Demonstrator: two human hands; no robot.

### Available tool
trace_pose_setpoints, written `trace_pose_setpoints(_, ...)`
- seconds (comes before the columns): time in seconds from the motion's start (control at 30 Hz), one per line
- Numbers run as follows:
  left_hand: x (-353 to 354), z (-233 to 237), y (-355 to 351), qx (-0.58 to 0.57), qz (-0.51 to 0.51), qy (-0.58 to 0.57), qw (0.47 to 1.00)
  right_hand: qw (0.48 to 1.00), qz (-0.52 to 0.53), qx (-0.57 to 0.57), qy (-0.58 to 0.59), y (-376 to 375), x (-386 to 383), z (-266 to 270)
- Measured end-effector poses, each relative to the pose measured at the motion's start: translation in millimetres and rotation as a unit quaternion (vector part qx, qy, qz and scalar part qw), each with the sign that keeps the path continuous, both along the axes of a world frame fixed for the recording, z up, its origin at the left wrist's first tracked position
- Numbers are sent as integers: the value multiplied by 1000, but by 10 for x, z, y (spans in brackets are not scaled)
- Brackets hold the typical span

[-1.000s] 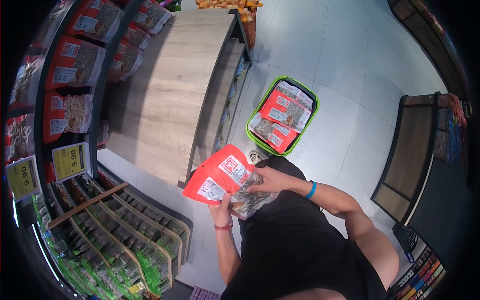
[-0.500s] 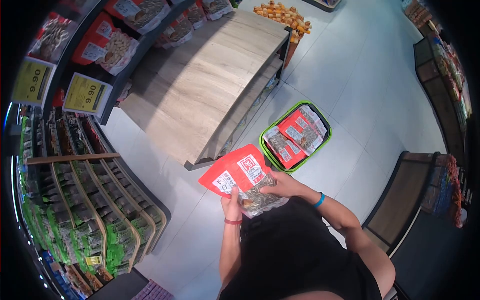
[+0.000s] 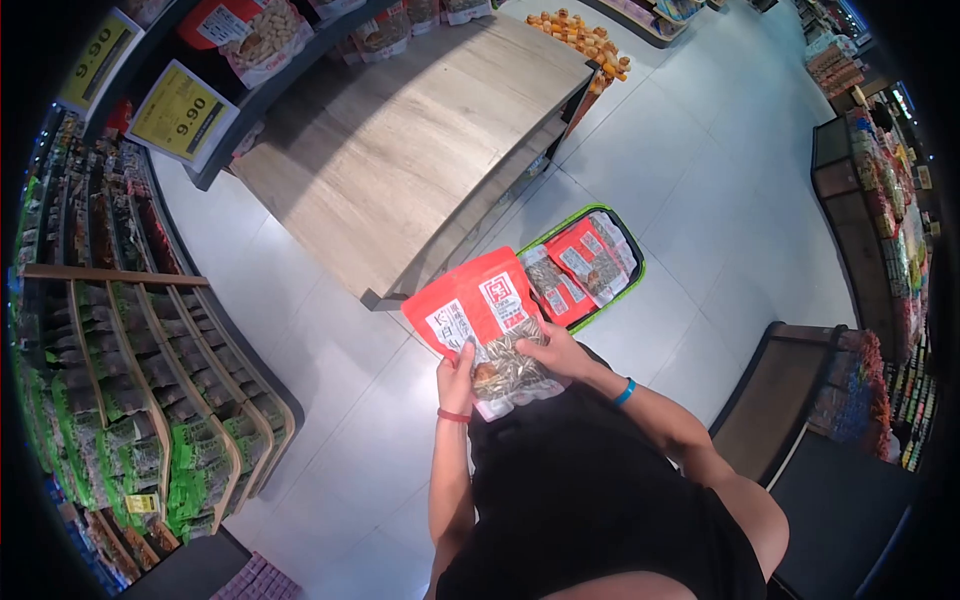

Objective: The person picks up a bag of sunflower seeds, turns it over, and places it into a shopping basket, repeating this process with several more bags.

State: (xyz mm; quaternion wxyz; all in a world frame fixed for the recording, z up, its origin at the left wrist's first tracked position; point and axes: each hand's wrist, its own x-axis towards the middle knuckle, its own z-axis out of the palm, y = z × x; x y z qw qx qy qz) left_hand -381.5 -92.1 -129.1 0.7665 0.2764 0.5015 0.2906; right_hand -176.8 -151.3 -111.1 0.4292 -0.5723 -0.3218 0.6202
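Observation:
Between my two hands I hold a red and clear bag of sunflower seeds (image 3: 505, 350), its printed front facing up. My left hand (image 3: 456, 375), with a red band at the wrist, grips the lower left edge, thumb on the front. On the right side my right hand (image 3: 558, 352) grips it, its thumb pressed over the clear part; a blue band circles that wrist. Fingers behind the bag are hidden. Just beyond it, a green-rimmed shopping basket (image 3: 640, 270) stands on the floor with several similar red bags (image 3: 578, 255) inside, partly covered by the held bag.
A wooden display table (image 3: 400, 150) stands ahead, beside a shelf of bagged nuts (image 3: 265, 45) with yellow price signs (image 3: 183, 112). Racks of green and dark packets (image 3: 140, 380) line the left. Another display unit (image 3: 780, 400) stands at right. Tiled floor (image 3: 690, 220) runs between.
The bag has risen slightly in view and now covers more of the basket's near side. My view has shifted a little; both hands keep their hold.

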Motion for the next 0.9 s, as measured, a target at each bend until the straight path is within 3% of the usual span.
trace_pose_setpoints(0.07, -23, -11, -91, 42, 1, -58, 997, 999, -20, -34, 11, 9, -20, 8)
trace_pose_setpoints(0.13, -121, -231, -202, 50, -40, -26, 998, 997, -36, -64, 24, 8, -13, 5)
trace_pose_setpoints(0.2, -170, -297, -285, 29, -38, -43, 998, 982, -105, -78, 135, 16, 9, -115)
trace_pose_setpoints(0.33, -146, -300, -295, -7, -34, -74, 997, 970, -118, -142, 158, -21, 119, -183)
trace_pose_setpoints(0.47, -10, -451, -264, -39, -8, -93, 995, 958, -51, -198, 200, -166, 622, -269)
trace_pose_setpoints(0.6, 273, -222, 87, 3, -38, -91, 995, 974, -11, -166, 154, -317, 1429, -197)
trace_pose_setpoints(0.67, 389, -209, 271, 54, -185, 8, 981, 989, -118, -49, 75, -396, 1856, -147)
trace_pose_setpoints(0.7, 481, -239, 347, 116, -230, 38, 965, 989, -112, -54, 75, -415, 2049, -140)
trace_pose_setpoints(0.77, 782, -319, 399, 71, -269, 16, 960, 997, -58, -21, 49, -476, 2417, -184)
trace_pose_setpoints(0.8, 923, -361, 401, 33, -315, -8, 949, 996, -27, -51, 66, -509, 2525, -251)
trace_pose_setpoints(0.87, 1244, -602, 262, -6, -321, -8, 947, 993, 26, -108, -36, -605, 2649, -446)
trace_pose_setpoints(0.9, 1415, -683, 213, -31, -347, 7, 937, 985, -3, -169, -46, -630, 2693, -481)
